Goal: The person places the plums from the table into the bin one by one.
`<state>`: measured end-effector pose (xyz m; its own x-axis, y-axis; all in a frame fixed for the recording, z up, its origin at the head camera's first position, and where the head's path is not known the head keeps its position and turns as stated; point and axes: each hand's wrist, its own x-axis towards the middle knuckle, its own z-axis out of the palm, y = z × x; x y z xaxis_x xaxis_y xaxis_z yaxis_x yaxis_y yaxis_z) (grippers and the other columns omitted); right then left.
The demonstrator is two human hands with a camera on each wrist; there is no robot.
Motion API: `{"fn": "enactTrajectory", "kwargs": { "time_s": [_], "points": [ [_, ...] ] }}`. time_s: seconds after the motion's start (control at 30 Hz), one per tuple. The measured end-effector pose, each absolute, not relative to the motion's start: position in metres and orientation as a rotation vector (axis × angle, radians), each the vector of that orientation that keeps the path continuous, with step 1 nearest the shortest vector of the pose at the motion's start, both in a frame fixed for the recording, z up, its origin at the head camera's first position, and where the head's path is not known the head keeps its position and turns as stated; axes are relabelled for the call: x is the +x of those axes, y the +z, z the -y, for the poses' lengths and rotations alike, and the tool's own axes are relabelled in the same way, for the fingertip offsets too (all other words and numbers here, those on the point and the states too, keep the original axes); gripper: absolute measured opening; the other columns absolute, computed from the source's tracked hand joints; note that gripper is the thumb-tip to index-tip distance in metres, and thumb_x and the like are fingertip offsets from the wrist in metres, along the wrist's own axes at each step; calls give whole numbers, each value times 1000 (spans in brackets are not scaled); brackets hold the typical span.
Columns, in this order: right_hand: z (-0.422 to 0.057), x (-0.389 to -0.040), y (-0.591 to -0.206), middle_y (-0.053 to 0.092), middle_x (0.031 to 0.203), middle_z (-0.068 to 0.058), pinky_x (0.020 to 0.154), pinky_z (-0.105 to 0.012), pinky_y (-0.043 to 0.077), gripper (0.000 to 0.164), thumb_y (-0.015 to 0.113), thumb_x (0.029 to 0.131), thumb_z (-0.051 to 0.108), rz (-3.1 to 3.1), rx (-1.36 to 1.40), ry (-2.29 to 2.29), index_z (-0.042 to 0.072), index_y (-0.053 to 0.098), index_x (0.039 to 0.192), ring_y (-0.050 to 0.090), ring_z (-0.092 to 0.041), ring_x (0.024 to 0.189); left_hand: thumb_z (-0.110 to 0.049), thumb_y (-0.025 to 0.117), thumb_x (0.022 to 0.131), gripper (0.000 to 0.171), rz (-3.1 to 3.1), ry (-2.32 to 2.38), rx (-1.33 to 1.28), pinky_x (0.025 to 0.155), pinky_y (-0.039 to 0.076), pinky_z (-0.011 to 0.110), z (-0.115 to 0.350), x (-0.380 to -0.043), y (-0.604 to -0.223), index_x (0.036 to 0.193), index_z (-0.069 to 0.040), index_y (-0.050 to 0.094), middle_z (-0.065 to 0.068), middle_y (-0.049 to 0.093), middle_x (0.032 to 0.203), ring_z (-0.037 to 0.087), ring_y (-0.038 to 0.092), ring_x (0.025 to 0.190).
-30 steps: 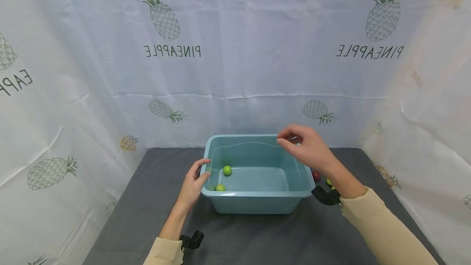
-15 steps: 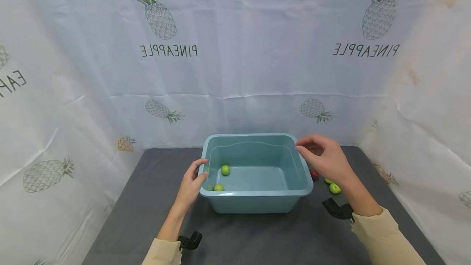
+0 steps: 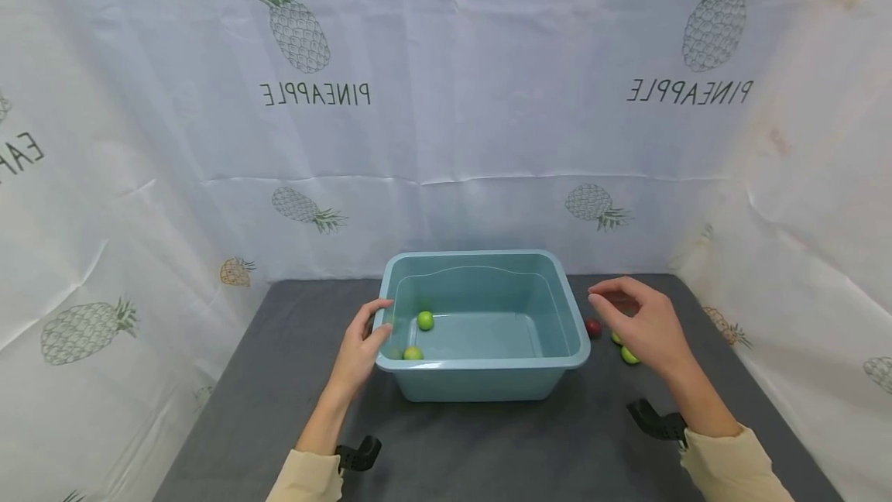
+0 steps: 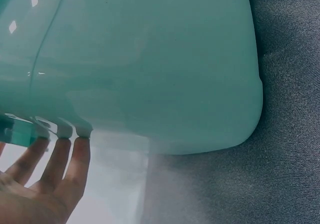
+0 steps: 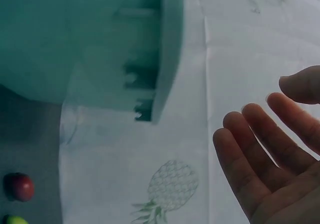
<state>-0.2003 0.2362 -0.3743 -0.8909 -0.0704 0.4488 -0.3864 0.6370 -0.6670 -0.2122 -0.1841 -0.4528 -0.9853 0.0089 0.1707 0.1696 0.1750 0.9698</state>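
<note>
A blue-green plastic basin (image 3: 481, 382) stands on the dark cloth. Two small round green fruits (image 3: 425, 321) lie in its left part. My left hand (image 3: 358, 347) holds the basin's left rim; in the left wrist view, several fingertips (image 4: 82, 140) touch the outer wall below the rim. Off the basin's right side, my right hand (image 3: 644, 328) hovers in the air, fingers loosely bent and holding nothing. Below and left of it, a small red fruit (image 3: 593, 328) and two green fruits (image 3: 630, 355) lie on the cloth. One green fruit is partly hidden behind the right hand.
A dark grey cloth (image 3: 307, 378) covers the table. White curtains (image 3: 474, 122) printed with pineapples close off the back and both sides. The basin stands near the back curtain. Each wrist wears a black camera mount (image 3: 358, 454).
My right hand has moved right and down, from above the basin's back right rim to outside its right side. The green fruits there came into view. My left hand stays on the rim.
</note>
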Motion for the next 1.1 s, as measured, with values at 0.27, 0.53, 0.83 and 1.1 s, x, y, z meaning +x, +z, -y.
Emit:
{"fn": "enactTrajectory", "kwargs": {
  "time_s": [0.27, 0.53, 0.83, 1.1],
  "points": [
    [-255, -204, -398, 71, 108, -10, 80, -10, 43, 22, 69, 99, 22, 2499, 247, 1124, 6, 72, 114, 55, 11, 90, -6, 54, 103, 37, 2305, -1931, -168, 111, 33, 57, 185, -212, -454, 140, -7, 53, 16, 40, 155, 33, 37, 146],
    [-272, -209, -422, 71, 110, -15, 80, -10, 42, 24, 69, 99, 21, 2493, 159, 1131, 4, 71, 115, 54, 12, 92, -6, 54, 104, 37, 2308, -1931, -168, 109, 35, 57, 186, -214, -454, 140, -8, 53, 15, 41, 156, 34, 41, 143],
    [-290, -223, -459, 68, 114, -22, 86, -51, 48, 34, 64, 101, 30, 2601, -16, 1093, 0, 68, 118, 62, -39, 104, -6, 54, 104, 37, 2307, -1933, -167, 109, 35, 56, 186, -213, -453, 141, -7, 53, 15, 40, 156, 33, 39, 144],
    [-303, -228, -490, 67, 114, -26, 88, -56, 47, 35, 63, 101, 25, 2600, -147, 1107, -4, 65, 120, 61, -41, 106, -5, 54, 103, 37, 2300, -1941, -161, 110, 34, 56, 185, -214, -454, 140, -6, 53, 15, 41, 155, 33, 40, 144]
  ]
}}
